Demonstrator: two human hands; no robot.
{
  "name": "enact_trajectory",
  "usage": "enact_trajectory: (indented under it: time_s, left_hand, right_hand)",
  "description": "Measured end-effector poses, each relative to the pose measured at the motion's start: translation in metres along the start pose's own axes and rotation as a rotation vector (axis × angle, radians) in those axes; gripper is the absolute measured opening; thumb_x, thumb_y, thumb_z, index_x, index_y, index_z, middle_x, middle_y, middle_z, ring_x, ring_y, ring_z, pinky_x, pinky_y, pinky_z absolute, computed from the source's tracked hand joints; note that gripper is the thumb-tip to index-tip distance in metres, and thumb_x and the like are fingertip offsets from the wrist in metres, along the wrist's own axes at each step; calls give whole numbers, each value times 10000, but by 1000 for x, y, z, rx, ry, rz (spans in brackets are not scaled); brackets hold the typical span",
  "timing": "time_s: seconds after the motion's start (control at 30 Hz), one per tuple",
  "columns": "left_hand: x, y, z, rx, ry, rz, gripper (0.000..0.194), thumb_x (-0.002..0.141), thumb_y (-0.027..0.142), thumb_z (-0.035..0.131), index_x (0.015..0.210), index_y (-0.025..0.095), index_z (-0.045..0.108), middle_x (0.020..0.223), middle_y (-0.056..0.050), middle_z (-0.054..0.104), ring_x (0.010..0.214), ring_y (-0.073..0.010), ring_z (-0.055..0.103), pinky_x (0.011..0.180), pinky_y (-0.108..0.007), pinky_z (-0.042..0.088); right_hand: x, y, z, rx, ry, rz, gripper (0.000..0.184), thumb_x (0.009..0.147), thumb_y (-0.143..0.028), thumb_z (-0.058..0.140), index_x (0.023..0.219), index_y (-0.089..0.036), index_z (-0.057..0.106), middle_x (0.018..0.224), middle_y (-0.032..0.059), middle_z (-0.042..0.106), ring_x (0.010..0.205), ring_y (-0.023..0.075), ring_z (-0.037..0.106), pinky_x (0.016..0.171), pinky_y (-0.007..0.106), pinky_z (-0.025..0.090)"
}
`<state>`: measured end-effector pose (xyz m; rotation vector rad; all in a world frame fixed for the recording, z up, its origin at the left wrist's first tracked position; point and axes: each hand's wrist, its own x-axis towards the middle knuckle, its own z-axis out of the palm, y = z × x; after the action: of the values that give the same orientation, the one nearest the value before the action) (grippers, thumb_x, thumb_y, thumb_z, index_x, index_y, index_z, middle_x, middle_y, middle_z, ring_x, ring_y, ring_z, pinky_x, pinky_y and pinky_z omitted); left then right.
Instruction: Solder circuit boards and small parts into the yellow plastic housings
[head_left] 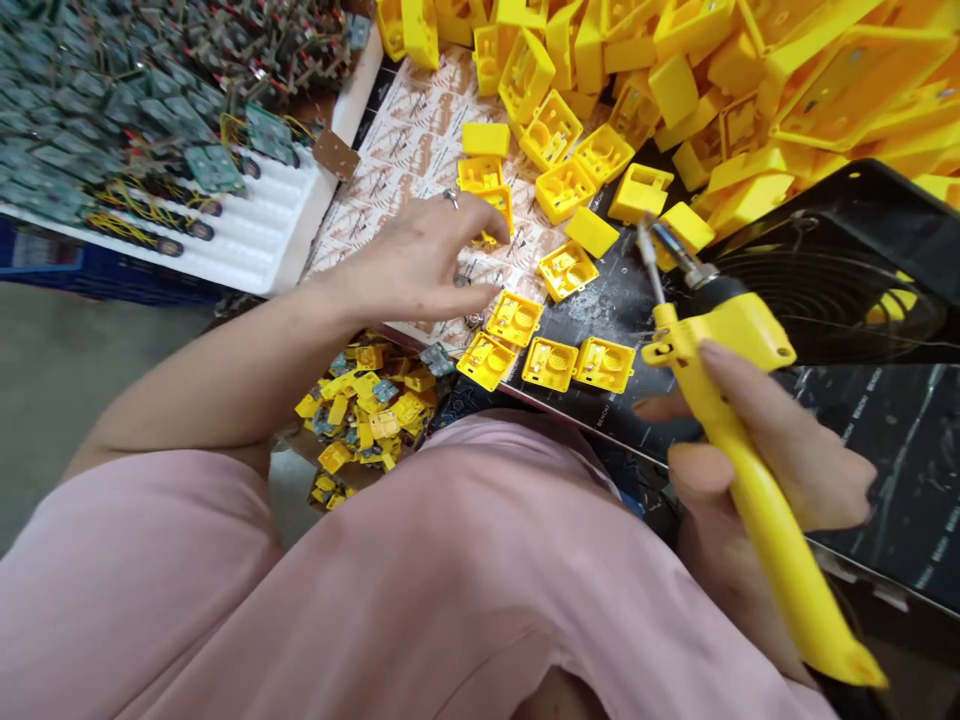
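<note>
My right hand (772, 470) grips a yellow soldering iron (742, 440) by its handle, its metal tip (651, 262) pointing up and away over the black board. My left hand (420, 265) reaches across the printed sheet, its fingertips on a small yellow plastic case (496, 208). Whether it grips the case I cannot tell. A row of open yellow cases (551, 362) lies in front of me between the two hands. One more open case (568, 270) lies just beyond them.
A big heap of yellow plastic cases (675, 70) fills the far right. A white tray (247, 235) at far left carries green circuit boards (112, 90) with wires. Small assembled yellow parts (367, 405) are piled by my knee. A black fan (840, 270) stands at the right.
</note>
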<state>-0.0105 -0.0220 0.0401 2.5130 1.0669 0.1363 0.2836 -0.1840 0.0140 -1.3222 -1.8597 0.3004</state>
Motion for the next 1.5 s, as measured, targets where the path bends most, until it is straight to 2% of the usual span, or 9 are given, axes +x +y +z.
enact_trajectory:
  time_s: [0.13,0.27,0.5,0.67,0.87,1.03,1.13,1.27,1.5]
  left_hand:
    - [-12,7,20,41,-195,352,832,858,520,764,1552,188,447,1704,-213,357,1589,-385,341,1269,-553,346]
    - [-35,-2,32,149,-213,306,760,852,418,747,1545,225,502,1684,-206,395,1535,-387,414,1216,-551,416]
    - [-127,-48,-47,133,-220,162,661,920,682,596,1465,310,621,1497,-88,627,1296,-329,617,1122,-485,494]
    - [-60,-29,-24,88,180,-61,450,1034,431,490,1391,196,632,1469,-112,634,1360,-256,584,1197,-399,430]
    - [36,-28,30,177,182,-33,592,961,423,604,1512,216,540,1484,-149,579,1423,-379,507,1184,-543,391]
    - [7,1,48,304,104,4,582,1020,602,487,1432,225,651,1238,-164,710,1148,-375,674,973,-522,532]
    - [-15,20,58,311,47,-15,751,993,711,492,1513,178,582,1466,-238,599,1170,-377,690,868,-455,600]
    - [-24,25,62,198,-22,158,686,1040,555,525,1548,95,514,1553,-252,535,1341,-330,617,1068,-421,563]
    - [-13,-19,13,245,101,-79,559,1002,449,518,1474,164,606,1452,-162,643,1244,-341,635,1024,-498,551]
  right_hand:
    - [14,-4,4,-122,54,-223,427,974,-273,721,1397,-271,657,808,-13,775,656,149,742,707,222,606]
    - [21,4,18,-213,81,-331,467,984,-320,714,1426,-198,621,843,43,792,634,154,728,696,222,579]
    - [19,15,26,-294,3,-431,268,949,-285,765,1202,-273,680,758,-12,750,602,147,699,618,245,544]
    - [20,18,45,-216,-85,-384,515,848,-470,857,1249,-286,593,880,21,753,805,230,749,831,387,614]
    - [23,21,59,-282,-174,-411,418,975,-457,718,1289,-250,536,956,24,721,861,210,712,832,363,561]
    - [21,27,66,-289,-83,-363,352,1000,-305,677,1314,-247,529,851,-6,675,735,176,654,705,298,509]
    - [21,27,65,-283,-106,-344,446,961,-271,708,1370,-237,533,894,14,702,752,194,667,708,302,519]
    - [22,27,65,-273,-91,-383,508,950,-230,713,1413,-235,504,992,43,741,851,218,713,836,345,561]
    - [21,30,55,-258,-92,-406,536,932,-272,750,1414,-203,524,1030,64,747,890,242,722,872,378,566]
